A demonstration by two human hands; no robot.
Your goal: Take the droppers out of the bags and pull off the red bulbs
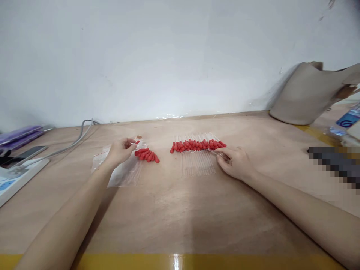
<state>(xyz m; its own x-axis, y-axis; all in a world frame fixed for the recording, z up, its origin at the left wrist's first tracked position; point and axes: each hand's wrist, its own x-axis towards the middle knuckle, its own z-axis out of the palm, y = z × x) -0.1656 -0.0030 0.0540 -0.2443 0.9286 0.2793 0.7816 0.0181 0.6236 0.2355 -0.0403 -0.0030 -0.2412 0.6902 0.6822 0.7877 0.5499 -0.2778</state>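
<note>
Well left of our left hand we see purple packs (pixel 21 138), a phone (pixel 31 151) and a white strip (pixel 21 182), with a grey cable (pixel 73 143) running toward the wall (pixel 168 56). Our left hand (pixel 122 150) is nearly closed, thumb and fingertips pinching one red bulb (pixel 137 142) above a clear bag (pixel 125 177). Just right of that hand lies a small pile (pixel 148 155) of bulbs on the table (pixel 157 217). Between our hands, nearer the right one, is a row (pixel 197 145) of bulbs, with clear tubes (pixel 198 165) reaching out on its near and far sides. At the row's right end, our right hand (pixel 236 161) narrows its thumb and fingers on a thin tube (pixel 213 152). Farther right of it are a grey bin (pixel 303 95), a bottle (pixel 348 120) and a dark, pixelated thing (pixel 336 165).
</note>
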